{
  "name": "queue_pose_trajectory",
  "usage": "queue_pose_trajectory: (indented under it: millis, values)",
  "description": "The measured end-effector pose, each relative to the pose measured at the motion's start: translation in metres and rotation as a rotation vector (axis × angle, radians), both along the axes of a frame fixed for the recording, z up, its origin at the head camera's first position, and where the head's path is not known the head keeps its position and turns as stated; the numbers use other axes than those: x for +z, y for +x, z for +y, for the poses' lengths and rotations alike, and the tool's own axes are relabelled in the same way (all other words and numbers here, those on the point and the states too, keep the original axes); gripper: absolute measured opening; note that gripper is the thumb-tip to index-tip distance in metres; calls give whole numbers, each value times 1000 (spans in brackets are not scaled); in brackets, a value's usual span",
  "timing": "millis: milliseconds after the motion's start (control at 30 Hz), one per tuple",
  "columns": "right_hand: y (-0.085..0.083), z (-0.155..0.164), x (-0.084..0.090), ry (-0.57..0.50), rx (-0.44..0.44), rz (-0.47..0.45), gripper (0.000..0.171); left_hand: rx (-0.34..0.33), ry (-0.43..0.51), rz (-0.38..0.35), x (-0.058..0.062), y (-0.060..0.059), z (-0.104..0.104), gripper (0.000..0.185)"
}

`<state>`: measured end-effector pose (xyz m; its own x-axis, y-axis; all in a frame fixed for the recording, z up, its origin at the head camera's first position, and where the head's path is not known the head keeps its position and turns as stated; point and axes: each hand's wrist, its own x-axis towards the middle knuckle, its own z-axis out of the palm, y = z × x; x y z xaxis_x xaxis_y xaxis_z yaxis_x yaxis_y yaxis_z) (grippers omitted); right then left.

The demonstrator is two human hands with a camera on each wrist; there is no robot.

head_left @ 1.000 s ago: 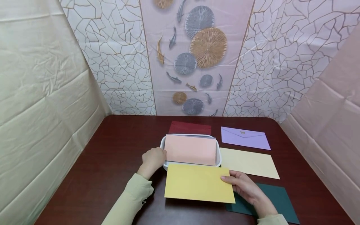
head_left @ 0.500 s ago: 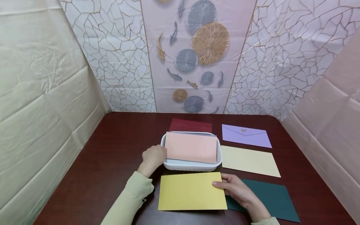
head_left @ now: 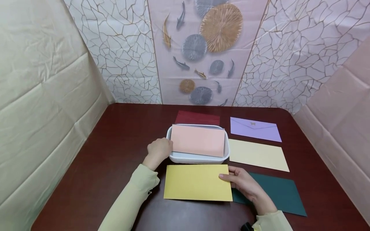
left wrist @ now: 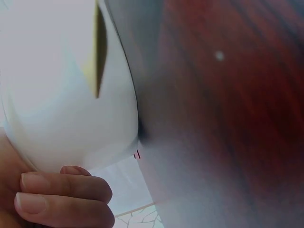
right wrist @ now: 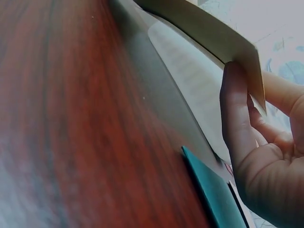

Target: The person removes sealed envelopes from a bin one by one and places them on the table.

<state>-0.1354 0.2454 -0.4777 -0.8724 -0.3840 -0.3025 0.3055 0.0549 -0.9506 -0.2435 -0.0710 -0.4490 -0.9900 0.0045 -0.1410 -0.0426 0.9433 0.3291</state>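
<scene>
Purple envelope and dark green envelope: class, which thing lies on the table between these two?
In the head view, the cream envelope lies between the purple envelope and the dark green envelope, on the table.

Head camera looks down and forward over the whole table (head_left: 115, 134). Left wrist view sits tight against the white tray (left wrist: 66, 95); right wrist view hugs the tabletop, sharing the yellow envelope (right wrist: 209, 33) with the head view.
</scene>
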Motion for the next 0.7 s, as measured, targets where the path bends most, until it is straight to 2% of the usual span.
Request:
queue_pose_trajectory:
  millis: [200, 500, 700]
  values:
    - [1, 0, 5, 27, -38, 15, 56, 0, -9, -4, 3, -1, 1, 49]
    - [9, 4, 17, 177, -58, 151, 39, 4, -9, -17, 4, -2, 2, 46]
    - [16, 5, 20, 221, -87, 204, 28, 4, -3, 0, 1, -3, 1, 46]
